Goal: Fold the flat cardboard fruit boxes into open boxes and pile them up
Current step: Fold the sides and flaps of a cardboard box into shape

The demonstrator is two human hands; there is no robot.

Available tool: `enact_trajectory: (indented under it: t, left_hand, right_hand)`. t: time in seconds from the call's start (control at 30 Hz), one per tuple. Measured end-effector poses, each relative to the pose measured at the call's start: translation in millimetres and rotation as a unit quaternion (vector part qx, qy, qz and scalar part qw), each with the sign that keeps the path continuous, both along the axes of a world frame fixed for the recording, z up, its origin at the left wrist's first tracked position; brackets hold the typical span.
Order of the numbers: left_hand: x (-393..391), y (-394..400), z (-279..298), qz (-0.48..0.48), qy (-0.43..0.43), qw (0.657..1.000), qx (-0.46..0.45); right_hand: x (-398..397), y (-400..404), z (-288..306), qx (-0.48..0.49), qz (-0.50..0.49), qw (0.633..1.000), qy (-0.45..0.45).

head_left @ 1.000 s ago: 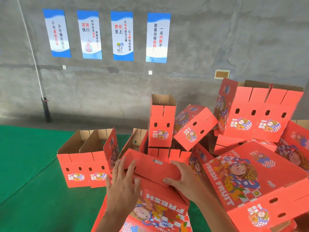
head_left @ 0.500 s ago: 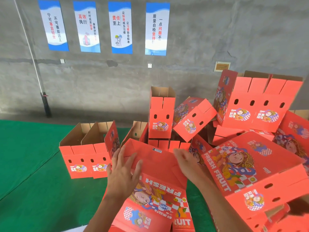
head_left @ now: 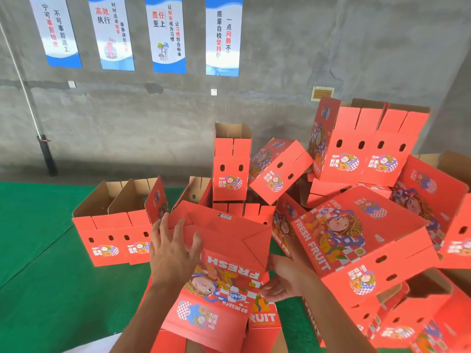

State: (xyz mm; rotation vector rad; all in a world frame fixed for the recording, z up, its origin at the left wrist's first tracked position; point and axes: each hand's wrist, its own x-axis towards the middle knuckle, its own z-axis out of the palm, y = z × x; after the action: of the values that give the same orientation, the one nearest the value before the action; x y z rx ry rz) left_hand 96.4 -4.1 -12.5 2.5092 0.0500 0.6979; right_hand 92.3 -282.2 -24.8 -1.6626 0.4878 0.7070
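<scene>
Item: red fruit box (head_left: 224,271), half-formed, in front of me beside the pile of folded boxes (head_left: 362,174). My left hand (head_left: 173,253) presses its upper panel with spread, straight fingers; my right hand (head_left: 285,278) holds its right edge, fingers loosely curled. Advice: I brace the panel flat and fold along the crease squarely.

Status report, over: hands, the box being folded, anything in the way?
Left hand flat on the box in work. Right hand at its right edge, grip unclear. Folded boxes crowd the right.
</scene>
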Motion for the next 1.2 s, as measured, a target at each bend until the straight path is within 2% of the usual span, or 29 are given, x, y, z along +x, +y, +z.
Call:
enact_trajectory:
  t: [0.33, 0.57, 0.67, 0.73, 0.9, 1.0, 1.2]
  left_hand:
    - [-6.1, 7.8, 0.0, -0.016, -0.020, 0.999, -0.026]
    - [-6.4, 11.1, -1.4, -0.022, -0.030, 0.999, -0.036]
    - [-8.8, 9.5, -0.2, -0.020, -0.029, 0.999, -0.041]
    - [-9.8, 10.1, 0.0, -0.023, -0.025, 0.998, -0.044]
    - [-11.8, 14.9, -1.0, -0.022, -0.018, 0.999, -0.044]
    - [-12.7, 16.6, -1.7, -0.024, -0.012, 0.999, -0.048]
    - [-13.3, 17.5, -4.8, -0.027, -0.029, 0.998, -0.041]
  right_hand:
    - [-11.6, 0.4, -11.0, 0.085, 0.020, 0.994, 0.072]
    - [-16.8, -8.4, -29.5, 0.163, 0.007, 0.984, 0.072]
    - [-13.2, -3.4, -32.3, 0.057, -0.010, 0.998, 0.007]
    - [-11.7, 1.6, -30.7, 0.031, -0.031, 0.998, -0.034]
    - [-9.7, 4.4, -20.0, 0.169, -0.148, 0.969, -0.101]
    - [-6.3, 1.5, -18.1, 0.230, -0.191, 0.948, -0.107]
    - [-16.6, -0.2, -29.2, 0.188, -0.121, 0.974, -0.024]
